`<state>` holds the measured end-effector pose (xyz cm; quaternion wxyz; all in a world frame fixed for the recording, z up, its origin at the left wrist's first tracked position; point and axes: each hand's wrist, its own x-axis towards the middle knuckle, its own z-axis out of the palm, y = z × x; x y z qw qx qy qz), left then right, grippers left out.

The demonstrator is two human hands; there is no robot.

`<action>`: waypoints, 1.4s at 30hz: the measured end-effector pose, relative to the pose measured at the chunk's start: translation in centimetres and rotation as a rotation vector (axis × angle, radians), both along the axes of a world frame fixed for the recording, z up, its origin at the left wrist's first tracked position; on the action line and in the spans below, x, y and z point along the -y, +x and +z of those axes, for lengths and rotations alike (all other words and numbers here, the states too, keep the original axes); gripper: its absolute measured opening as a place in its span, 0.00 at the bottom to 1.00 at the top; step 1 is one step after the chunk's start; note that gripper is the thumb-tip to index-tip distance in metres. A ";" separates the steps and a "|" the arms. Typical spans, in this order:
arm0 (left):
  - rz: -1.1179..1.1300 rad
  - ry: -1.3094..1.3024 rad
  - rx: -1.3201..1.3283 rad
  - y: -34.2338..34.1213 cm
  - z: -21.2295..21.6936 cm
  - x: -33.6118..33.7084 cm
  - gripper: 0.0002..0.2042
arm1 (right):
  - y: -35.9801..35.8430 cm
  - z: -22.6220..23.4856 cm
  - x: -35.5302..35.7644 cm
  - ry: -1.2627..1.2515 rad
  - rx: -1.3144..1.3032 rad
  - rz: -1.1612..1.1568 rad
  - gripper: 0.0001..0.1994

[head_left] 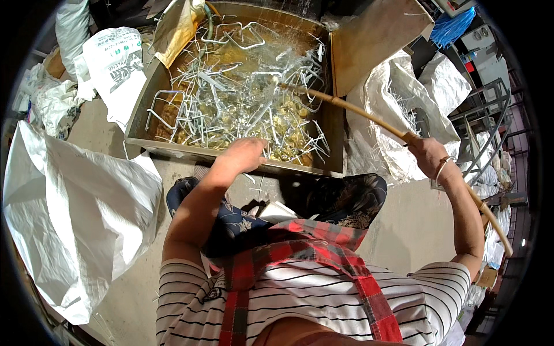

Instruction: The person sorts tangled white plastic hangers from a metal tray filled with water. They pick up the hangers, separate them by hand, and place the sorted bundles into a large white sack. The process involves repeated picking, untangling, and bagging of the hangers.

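Note:
My right hand [430, 157] is closed round a long bamboo stick [360, 111]. The stick slants up to the left, and its far tip is among the pieces in a shallow metal tank [190, 151]. Thin, pale, branching pieces [199, 109], plastic by their look, lie tangled in the tank. Among them, clear water [254, 86] ripples and foams over yellowish lumps [291, 109]. At the tank's front rim is my left hand [242, 154], its fingers curled in; what they grip, if anything, is hidden. A few pale scraps [249, 177] show just below that hand.
White woven sacks stand on the left [81, 213], at the back left [115, 69] and on the right [384, 121]. A tan board [375, 46] leans at the tank's right side. A yellowed sheet [179, 32] hangs over its back left corner. Metal racks [490, 109] stand far right.

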<state>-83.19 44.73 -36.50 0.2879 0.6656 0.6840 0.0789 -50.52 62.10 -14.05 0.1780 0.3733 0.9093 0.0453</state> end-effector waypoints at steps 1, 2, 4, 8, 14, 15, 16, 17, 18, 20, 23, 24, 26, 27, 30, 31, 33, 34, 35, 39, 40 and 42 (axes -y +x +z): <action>-0.001 0.033 0.003 0.0 0.1 0.1 0.23 | 0.4 0.2 -0.1 0.026 -0.061 -0.038 0.10; -0.004 0.036 0.012 0.1 0.2 0.2 0.23 | 0.2 0.2 -0.4 0.043 -0.073 -0.074 0.10; -0.012 0.043 0.031 0.5 0.4 0.1 0.24 | 0.5 -1.6 -3.5 0.122 -0.066 -0.113 0.10; 0.005 -0.001 0.043 0.4 0.0 -0.1 0.24 | -0.6 -6.7 -13.6 0.171 0.081 -0.113 0.10; 0.095 -0.026 0.082 -1.2 0.9 0.3 0.24 | -10.0 -11.6 -18.2 0.236 0.146 -0.090 0.10; 0.092 0.032 0.078 -1.4 0.5 0.3 0.22 | -10.8 -12.8 -19.4 0.254 0.198 -0.051 0.10; 0.097 0.087 0.074 -1.6 0.1 0.5 0.20 | -11.9 -13.7 -20.2 0.269 0.249 -0.004 0.09; 0.100 0.145 0.069 -1.8 -0.1 0.6 0.18 | -12.4 -14.2 -20.9 0.280 0.330 0.095 0.09; 0.097 0.135 0.060 -1.9 -0.3 0.6 0.19 | -12.7 -14.4 -21.5 0.292 0.412 0.192 0.09; 0.039 0.149 0.073 -1.4 -0.1 -0.5 0.19 | -8.2 -16.7 -27.6 0.467 0.982 0.860 0.08; 0.140 -0.103 0.015 -2.4 0.5 1.1 0.24 | -15.2 -23.0 -23.4 -0.085 0.238 -0.113 0.09; 0.110 -0.126 0.035 -2.7 1.2 1.0 0.24 | -15.3 -24.0 -21.9 -0.272 -0.001 -0.460 0.09; 0.045 -0.009 0.101 -2.0 0.9 -0.3 0.23 | -12.1 -22.3 -20.1 -0.366 -0.219 -0.916 0.09; 0.042 0.020 0.120 -1.9 0.6 -0.2 0.22 | -11.8 -22.9 -20.0 -0.446 -0.260 -0.943 0.09; 0.041 0.074 0.076 -1.8 0.1 -0.2 0.22 | -11.0 -24.5 -19.3 -0.577 -0.365 -0.793 0.11; 0.042 0.077 0.064 -1.8 -0.1 -0.1 0.22 | -11.3 -24.2 -18.1 -0.597 -0.429 -0.765 0.10; 0.045 0.076 0.080 -2.0 0.3 0.1 0.21 | -12.6 -22.9 -15.8 -0.631 -0.549 -0.706 0.10; 0.040 0.081 0.079 -2.0 0.1 0.0 0.21 | -12.9 -22.9 -15.6 -0.644 -0.576 -0.701 0.11; 0.036 0.086 0.077 -2.0 0.0 0.0 0.21 | -13.3 -22.9 -15.4 -0.640 -0.599 -0.660 0.10; 0.046 0.137 0.067 -1.9 -0.8 0.4 0.21 | -18.0 -21.7 -13.4 -0.569 -0.596 -0.510 0.09; 0.038 0.136 0.069 -1.9 -0.6 0.3 0.21 | -19.1 -21.6 -14.3 -0.635 -0.594 -0.571 0.08; 0.040 0.125 0.052 -2.1 -0.8 0.6 0.23 | -21.4 -21.6 -13.4 -0.486 -0.493 -0.335 0.08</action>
